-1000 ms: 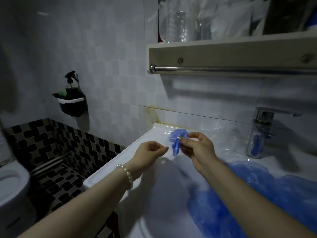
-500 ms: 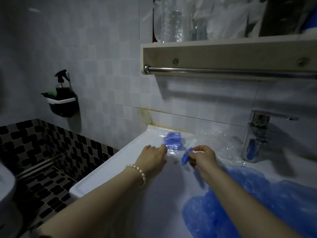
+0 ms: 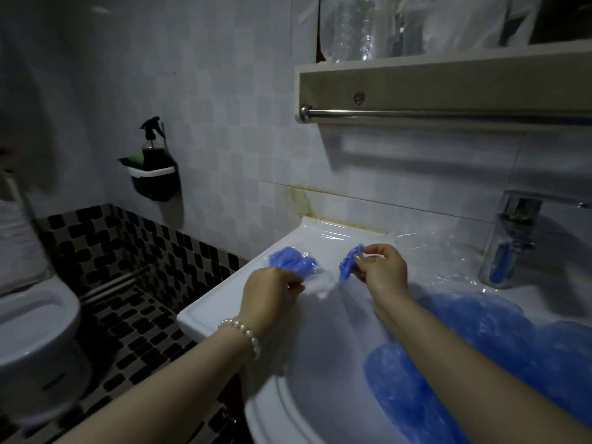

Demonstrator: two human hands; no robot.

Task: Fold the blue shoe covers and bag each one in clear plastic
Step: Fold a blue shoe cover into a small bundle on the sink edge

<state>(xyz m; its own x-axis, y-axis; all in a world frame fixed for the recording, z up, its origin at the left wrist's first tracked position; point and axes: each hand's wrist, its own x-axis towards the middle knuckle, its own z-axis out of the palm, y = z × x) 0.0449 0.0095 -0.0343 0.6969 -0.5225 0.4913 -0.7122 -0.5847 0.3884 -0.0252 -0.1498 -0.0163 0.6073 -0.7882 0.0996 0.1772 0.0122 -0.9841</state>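
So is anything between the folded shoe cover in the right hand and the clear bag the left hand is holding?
Nothing visible: the right hand pinches the folded shoe cover just right of the clear plastic bag gripped by the left hand, only bare sink rim between.

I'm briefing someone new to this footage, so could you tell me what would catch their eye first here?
The right hand pinches a folded blue shoe cover above the white sink ledge. The left hand holds a clear plastic bag beside another blue shoe cover. A heap of blue covers fills the basin.
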